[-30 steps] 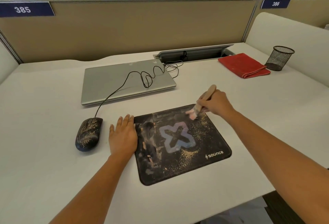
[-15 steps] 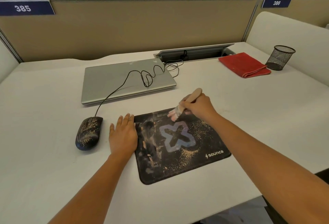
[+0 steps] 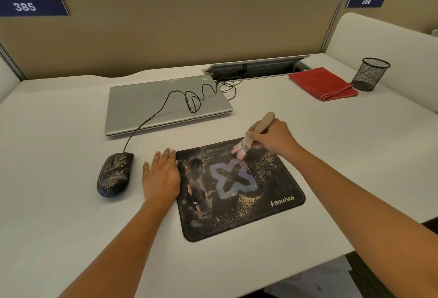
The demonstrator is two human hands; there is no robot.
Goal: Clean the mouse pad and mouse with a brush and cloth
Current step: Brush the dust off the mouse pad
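Note:
A black mouse pad [image 3: 279,184] with a pale X lies in front of me, strewn with tan grains and smears. My right hand [image 3: 272,137] grips the wooden handle of a small brush [image 3: 246,147], whose pinkish bristles touch the pad's far edge. My left hand [image 3: 161,174] lies flat on the desk, fingers straight, against the pad's left edge. Left of that hand a black wired mouse [image 3: 115,173] sits dusted with the same grains. A folded red cloth [image 3: 323,83] lies at the far right.
A closed silver laptop [image 3: 151,105] sits behind the pad with the mouse cable [image 3: 189,98] looped over it. A black mesh cup [image 3: 371,73] stands beside the cloth. Beige partitions wall the desk's far side. The desk's front edge runs near my right forearm.
My right hand swept the brush left along the pad's far edge, then came back a little to the right. The left hand and the mouse stayed put.

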